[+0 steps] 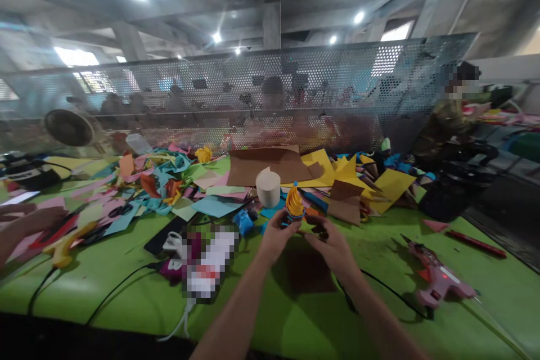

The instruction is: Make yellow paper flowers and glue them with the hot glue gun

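Observation:
In front of me, a small cone-shaped paper craft (294, 201) stands upright, made of layered yellow curls with a blue ball on top and a blue base. My left hand (278, 236) grips its base from the left between thumb and fingers. On the other side, my right hand (331, 242) has curled fingers, with the fingertips at the base. A dark brown sheet (310, 271) lies on the green table (371, 320) below my hands. Just behind the craft is a cream paper roll (268, 188), with a crumpled blue piece (243, 221) to the left.
A pink glue gun (442, 281) and a red pen (476, 243) lie right. Left are a yellow glue gun (67, 244), a phone (213, 264) with cables, and another person's hand (34, 225). Paper scraps (164, 171) cover the back, before a perforated screen (202, 90).

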`<action>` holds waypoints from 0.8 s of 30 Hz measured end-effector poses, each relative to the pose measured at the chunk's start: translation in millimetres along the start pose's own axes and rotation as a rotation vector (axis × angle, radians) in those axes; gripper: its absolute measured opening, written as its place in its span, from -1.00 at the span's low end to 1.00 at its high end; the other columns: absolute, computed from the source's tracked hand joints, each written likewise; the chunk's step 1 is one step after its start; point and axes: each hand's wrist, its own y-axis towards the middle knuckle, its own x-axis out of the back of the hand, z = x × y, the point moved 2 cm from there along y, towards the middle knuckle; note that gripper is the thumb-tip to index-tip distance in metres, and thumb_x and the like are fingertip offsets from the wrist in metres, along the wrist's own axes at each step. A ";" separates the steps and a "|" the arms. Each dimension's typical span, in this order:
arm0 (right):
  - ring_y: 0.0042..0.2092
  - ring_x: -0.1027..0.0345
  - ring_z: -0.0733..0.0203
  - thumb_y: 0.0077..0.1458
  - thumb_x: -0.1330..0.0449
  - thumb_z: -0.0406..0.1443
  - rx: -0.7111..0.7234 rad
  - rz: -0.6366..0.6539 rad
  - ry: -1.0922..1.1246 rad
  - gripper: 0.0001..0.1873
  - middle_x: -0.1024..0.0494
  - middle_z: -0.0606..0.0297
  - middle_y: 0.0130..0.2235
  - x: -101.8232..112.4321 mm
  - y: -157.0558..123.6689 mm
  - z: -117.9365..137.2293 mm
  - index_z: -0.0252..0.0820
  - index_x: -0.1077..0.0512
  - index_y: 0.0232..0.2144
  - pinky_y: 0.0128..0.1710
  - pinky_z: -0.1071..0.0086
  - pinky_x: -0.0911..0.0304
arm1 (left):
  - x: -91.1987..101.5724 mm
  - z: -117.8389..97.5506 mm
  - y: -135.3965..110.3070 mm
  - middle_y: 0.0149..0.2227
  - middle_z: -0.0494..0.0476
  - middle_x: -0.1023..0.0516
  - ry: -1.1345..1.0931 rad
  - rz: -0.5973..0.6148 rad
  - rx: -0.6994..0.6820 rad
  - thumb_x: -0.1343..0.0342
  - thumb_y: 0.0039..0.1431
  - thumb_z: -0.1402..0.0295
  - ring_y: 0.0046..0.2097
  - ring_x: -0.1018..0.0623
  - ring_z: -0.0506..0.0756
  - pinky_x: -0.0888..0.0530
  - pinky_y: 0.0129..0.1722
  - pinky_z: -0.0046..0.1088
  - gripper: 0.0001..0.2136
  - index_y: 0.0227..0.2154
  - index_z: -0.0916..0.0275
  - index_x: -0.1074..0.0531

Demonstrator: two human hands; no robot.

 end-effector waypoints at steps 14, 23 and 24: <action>-0.26 -0.49 0.00 0.02 -0.26 -0.21 0.078 -0.011 -0.055 -0.84 -0.63 0.20 -0.30 -4.4 -1.9 1.4 -0.11 -0.51 -0.31 -0.21 0.18 -0.36 | -2.6 3.8 -4.8 -0.27 0.08 -0.56 0.078 0.119 0.031 -0.46 -0.21 0.10 -0.28 -0.46 0.03 -0.40 -0.20 -0.45 -0.52 -0.21 0.23 -0.56; -0.32 -0.48 0.11 0.11 -0.22 -0.11 0.097 -0.158 -0.085 -0.71 -0.64 0.24 -0.32 40.1 13.9 25.2 -0.19 -0.53 -0.24 -0.28 0.28 -0.37 | 9.0 2.4 1.9 -0.34 0.09 -0.53 0.097 0.006 0.052 -0.40 -0.19 -0.05 -0.41 -0.40 -0.02 -0.35 -0.40 -0.52 -0.48 -0.25 0.24 -0.59; -0.32 -0.47 0.10 0.11 -0.23 -0.09 0.097 -0.180 -0.104 -0.69 -0.63 0.24 -0.32 54.6 20.8 27.4 -0.20 -0.53 -0.23 -0.29 0.28 -0.36 | 9.0 3.5 2.3 -0.38 0.08 -0.52 0.096 -0.002 0.060 -0.39 -0.21 -0.07 -0.43 -0.39 -0.03 -0.34 -0.42 -0.52 -0.46 -0.26 0.26 -0.59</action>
